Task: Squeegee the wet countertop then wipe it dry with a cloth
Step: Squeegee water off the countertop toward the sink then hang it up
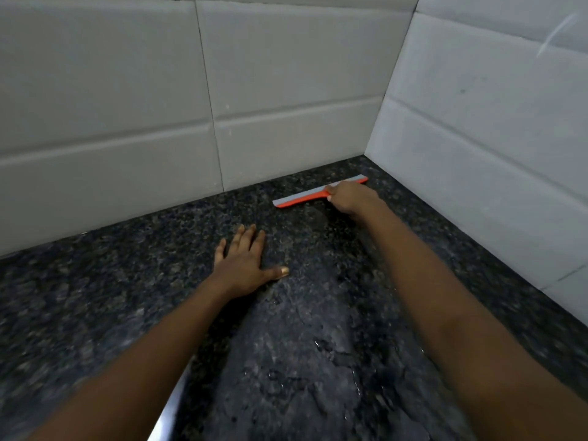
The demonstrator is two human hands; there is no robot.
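An orange squeegee (302, 197) with a grey rubber blade lies across the dark speckled granite countertop (127, 281), close to the back corner where the two tiled walls meet. My right hand (348, 197) is closed around its handle, which the fingers hide. The blade edge faces the back wall. My left hand (245, 259) rests flat on the counter, fingers spread, nearer to me and left of the squeegee. A film of water with droplets (321, 348) glistens on the counter between my arms. No cloth is in view.
White tiled walls stand behind (127, 106) and to the right (493, 138), meeting in a corner just past the squeegee. A shiny dark strip (171, 405) runs along the counter near the bottom edge.
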